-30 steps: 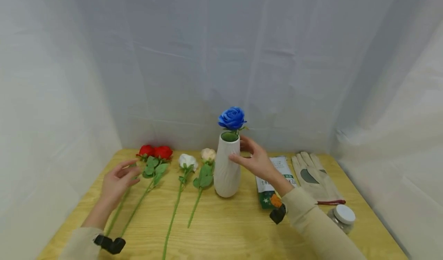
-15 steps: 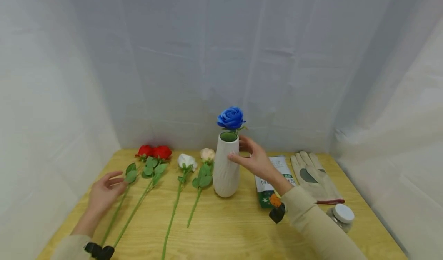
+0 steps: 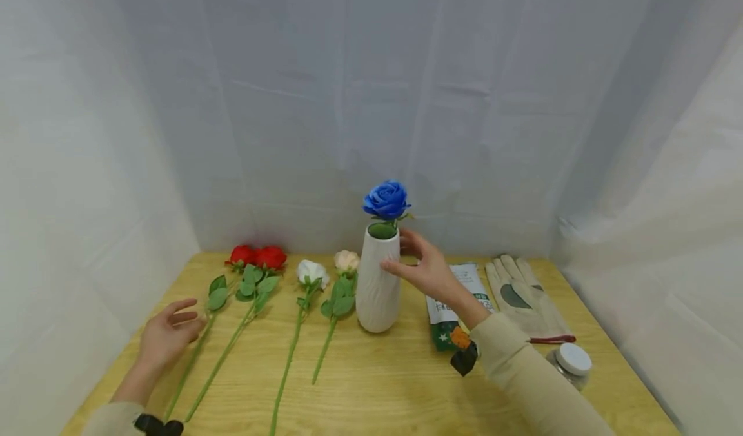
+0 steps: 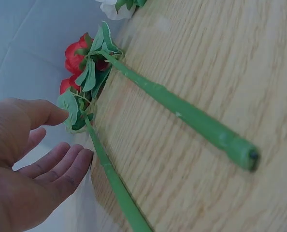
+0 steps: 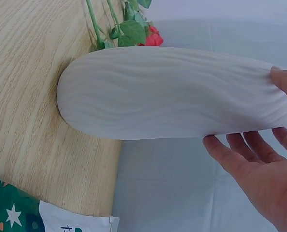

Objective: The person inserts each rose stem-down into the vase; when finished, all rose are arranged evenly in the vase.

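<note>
The person's right hand (image 3: 426,269) comes in from the side, thumb and fingers curved round the upper part of the white vase (image 3: 378,294); the left hand (image 3: 165,338) hovers beside the leftmost red rose's stem (image 3: 191,362), fingers loosely bent, thumb spread away, nothing held; the vase stands on the wooden surface (image 3: 383,391) just right of the peach rose (image 3: 346,260), long axis upright, mouth upward; the blue rose (image 3: 387,199) rises at that mouth, bloom uppermost.
</note>
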Available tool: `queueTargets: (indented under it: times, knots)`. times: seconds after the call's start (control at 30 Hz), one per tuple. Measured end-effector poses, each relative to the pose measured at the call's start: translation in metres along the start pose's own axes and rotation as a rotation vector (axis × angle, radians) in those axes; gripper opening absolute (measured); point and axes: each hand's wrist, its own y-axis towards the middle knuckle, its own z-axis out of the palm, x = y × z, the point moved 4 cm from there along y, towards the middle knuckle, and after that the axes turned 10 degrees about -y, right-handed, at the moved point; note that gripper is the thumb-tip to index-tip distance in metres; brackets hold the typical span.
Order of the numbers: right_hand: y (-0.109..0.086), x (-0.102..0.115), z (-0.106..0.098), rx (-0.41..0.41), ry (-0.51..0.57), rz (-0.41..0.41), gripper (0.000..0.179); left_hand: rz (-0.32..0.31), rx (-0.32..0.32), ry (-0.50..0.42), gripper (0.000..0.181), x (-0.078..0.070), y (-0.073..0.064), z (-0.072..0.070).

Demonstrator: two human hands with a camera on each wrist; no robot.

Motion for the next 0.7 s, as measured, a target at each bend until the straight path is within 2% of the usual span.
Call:
queueTargets:
  times: [0.37, 0.7]
  knots:
    - [-0.0004, 0.0009, 0.0016, 0.003, -0.015, 0.001, 0.074, 0.019, -0.002, 0.121, 0.075, 0.0092, 0.0042, -0.0002]
    - [-0.0010, 0.0006, 0.0012, 0.004, -0.017, 0.010, 0.079, 0.131, -0.023, 0.265, 0.074, 0.0063, 0.0062, 0.0026]
